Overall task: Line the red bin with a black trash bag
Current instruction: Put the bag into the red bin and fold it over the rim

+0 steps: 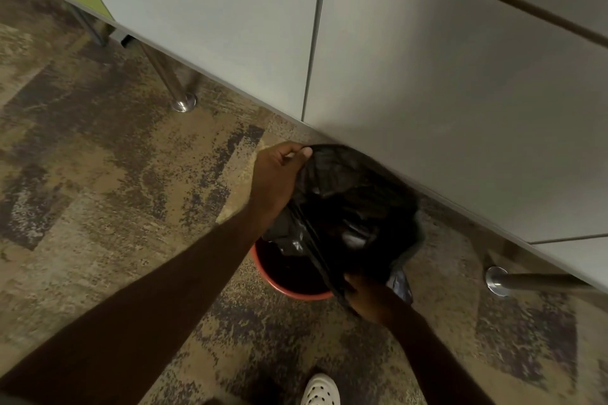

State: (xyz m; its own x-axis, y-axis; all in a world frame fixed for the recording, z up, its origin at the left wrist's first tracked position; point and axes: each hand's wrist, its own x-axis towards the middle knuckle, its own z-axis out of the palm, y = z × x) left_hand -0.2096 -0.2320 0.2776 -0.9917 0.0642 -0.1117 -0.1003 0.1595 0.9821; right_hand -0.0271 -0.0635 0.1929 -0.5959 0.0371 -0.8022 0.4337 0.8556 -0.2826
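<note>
L hand point(276, 174): pinches far edge of black trash bag point(348, 204), lifted to spread the mouth.
R hand point(368, 301): clenched on near edge, pulling opposite.
Bag: bunched over red bin point(279, 286), not yet seated.
Bin: on carpet point(115, 158), beside grey panel point(427, 92).

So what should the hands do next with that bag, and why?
Probably lower the black trash bag into the red bin. The left hand and right hand hold its edge stretched open above the bin, whose near rim is still bare.
</note>
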